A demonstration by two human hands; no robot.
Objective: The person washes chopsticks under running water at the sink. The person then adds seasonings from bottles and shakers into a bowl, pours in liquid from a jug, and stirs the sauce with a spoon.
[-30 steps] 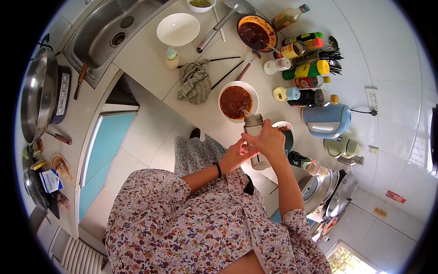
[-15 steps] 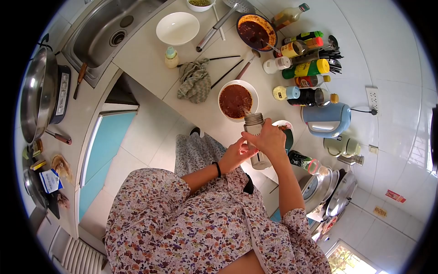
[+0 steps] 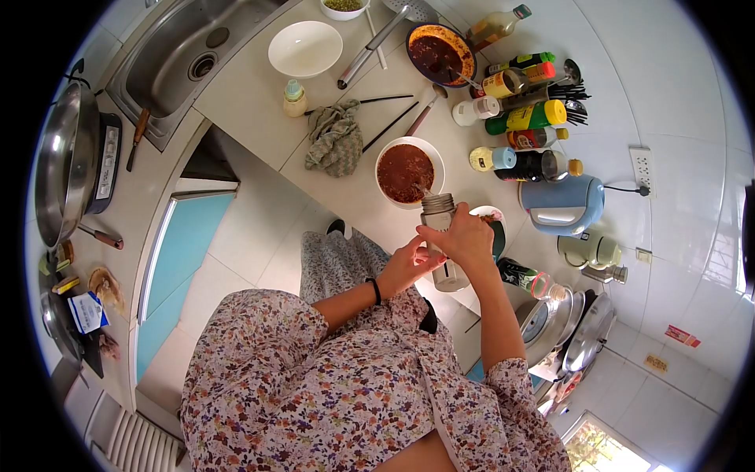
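My right hand (image 3: 470, 238) is wrapped round a clear jar (image 3: 448, 277) with a threaded, uncapped neck. My left hand (image 3: 403, 275) meets the jar from the other side, its fingers bent and the tips against it. The jar's mouth is close to the near rim of a white bowl (image 3: 441, 169) of dark red, speckled sauce (image 3: 405, 171). A thin pale streak shows between sauce and jar mouth; whether it is a utensil or liquid I cannot tell. Just beyond the right hand, a small dish (image 3: 489, 214) is partly hidden.
Bottles and seasoning jars (image 3: 527, 118) line the wall beside a blue kettle (image 3: 562, 206). Farther back are a pan of red sauce (image 3: 410, 64), a white bowl (image 3: 305, 49) and a skimmer (image 3: 377, 43). A crumpled cloth (image 3: 334, 140) lies near chopsticks. The sink (image 3: 169, 94) is left.
Almost nothing differs. Both hands stay on the jar in the same place beside the bowl, and the view has shifted very slightly.
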